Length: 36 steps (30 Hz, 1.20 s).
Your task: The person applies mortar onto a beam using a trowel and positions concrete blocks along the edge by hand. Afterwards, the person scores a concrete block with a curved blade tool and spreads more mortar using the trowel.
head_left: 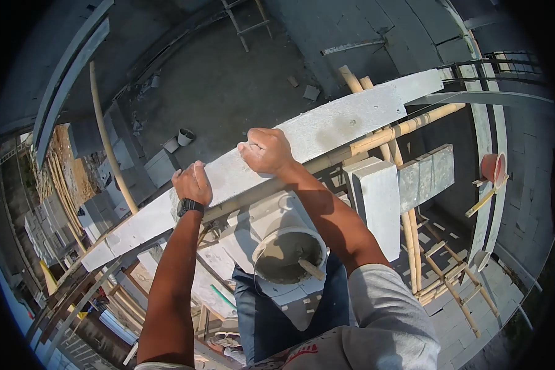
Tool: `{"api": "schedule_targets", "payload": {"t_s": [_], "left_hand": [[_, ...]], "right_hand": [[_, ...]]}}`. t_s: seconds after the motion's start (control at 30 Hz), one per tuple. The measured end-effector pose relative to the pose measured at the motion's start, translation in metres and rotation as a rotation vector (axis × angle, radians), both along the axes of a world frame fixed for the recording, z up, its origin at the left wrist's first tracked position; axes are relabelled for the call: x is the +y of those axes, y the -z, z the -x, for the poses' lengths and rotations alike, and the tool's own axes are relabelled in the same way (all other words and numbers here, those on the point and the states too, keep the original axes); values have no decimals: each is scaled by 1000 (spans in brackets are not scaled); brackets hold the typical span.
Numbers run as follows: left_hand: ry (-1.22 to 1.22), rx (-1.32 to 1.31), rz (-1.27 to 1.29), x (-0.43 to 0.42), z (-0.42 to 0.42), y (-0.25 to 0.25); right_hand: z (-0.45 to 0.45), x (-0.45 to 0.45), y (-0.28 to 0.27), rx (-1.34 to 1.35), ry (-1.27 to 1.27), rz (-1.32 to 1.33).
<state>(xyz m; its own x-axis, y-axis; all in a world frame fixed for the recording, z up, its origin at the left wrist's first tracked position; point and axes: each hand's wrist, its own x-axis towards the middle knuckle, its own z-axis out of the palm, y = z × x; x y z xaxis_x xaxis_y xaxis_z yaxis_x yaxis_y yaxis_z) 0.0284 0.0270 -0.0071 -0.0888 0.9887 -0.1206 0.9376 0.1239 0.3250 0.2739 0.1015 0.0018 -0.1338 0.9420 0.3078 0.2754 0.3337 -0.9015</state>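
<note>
A long row of pale wall blocks (327, 126) runs diagonally in front of me, its top dusty and patched with grey. My left hand (192, 184), with a dark watch (190, 206) at the wrist, is closed over the top of a block with its fingers curled at the far edge. Farther right along the row, my right hand (266, 151) is closed like a fist against the block top, its fingertips partly hidden. Between my forearms, near my legs, stands a bucket (288, 231) of grey mortar with a tool handle (312, 269) sticking out.
Bamboo poles (407, 127) run along and below the row. Loose blocks (376, 200) are stacked on the right, beside a red bucket (492, 168). Beyond the row, a concrete floor (228, 86) lies lower down, with a small pail (185, 137). A bamboo ladder (450, 277) stands lower right.
</note>
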Motion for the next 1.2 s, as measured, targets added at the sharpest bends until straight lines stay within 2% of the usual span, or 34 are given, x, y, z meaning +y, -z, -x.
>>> {"api": "schedule_targets", "payload": {"t_s": [0.13, 0.17, 0.23, 0.27, 0.3, 0.43, 0.53, 0.57, 0.6, 0.63, 0.67, 0.73, 0.83, 0.9, 1.0, 1.03, 1.17, 1.2], "left_hand": [[-51, 5, 102, 3, -1, -13], [-52, -6, 51, 2, -1, -13], [-90, -56, 41, 0, 1, -13], [-102, -73, 22, -1, 1, -11], [-117, -78, 39, -1, 2, -11], [-118, -154, 92, -2, 5, -17], [-190, -589, -119, -2, 28, -14], [-260, -823, -166, -6, 44, -20], [-248, -738, -229, -9, 63, -27], [-187, -521, -324, -15, 85, -28], [-184, -414, -311, -22, 104, -28], [-200, 61, -266, -43, 124, -23], [-136, 174, -116, -68, 138, -17], [-135, 93, -107, -70, 140, -16], [-138, 64, -66, -68, 141, -22], [-145, 69, -56, -67, 141, -25], [-160, 55, -52, -69, 138, -27], [-160, 46, -47, -71, 137, -26]], "right_hand": [[11, 1, -3, 149, 40, 177], [15, -3, -16, 100, 24, 47], [29, -12, -30, 178, -62, -51], [33, -14, -16, 207, -108, -49], [36, -16, 11, 263, -88, 113], [45, -17, 16, 136, -43, 154], [50, -16, 11, 48, -12, 143], [51, -16, 11, 0, -6, 139], [52, -17, 10, -36, 9, 109], [54, -18, 10, -70, 19, 79], [57, -20, 11, -101, 26, 51], [58, -19, 12, -183, 38, 8], [61, -20, 16, -303, 46, -47], [61, -22, 18, -382, 54, -78], [63, -19, 19, -349, 50, -15], [70, -21, 3, -257, 64, 122], [109, -20, -66, 90, -27, -78], [124, -23, -77, -14, -5, -241]]}}
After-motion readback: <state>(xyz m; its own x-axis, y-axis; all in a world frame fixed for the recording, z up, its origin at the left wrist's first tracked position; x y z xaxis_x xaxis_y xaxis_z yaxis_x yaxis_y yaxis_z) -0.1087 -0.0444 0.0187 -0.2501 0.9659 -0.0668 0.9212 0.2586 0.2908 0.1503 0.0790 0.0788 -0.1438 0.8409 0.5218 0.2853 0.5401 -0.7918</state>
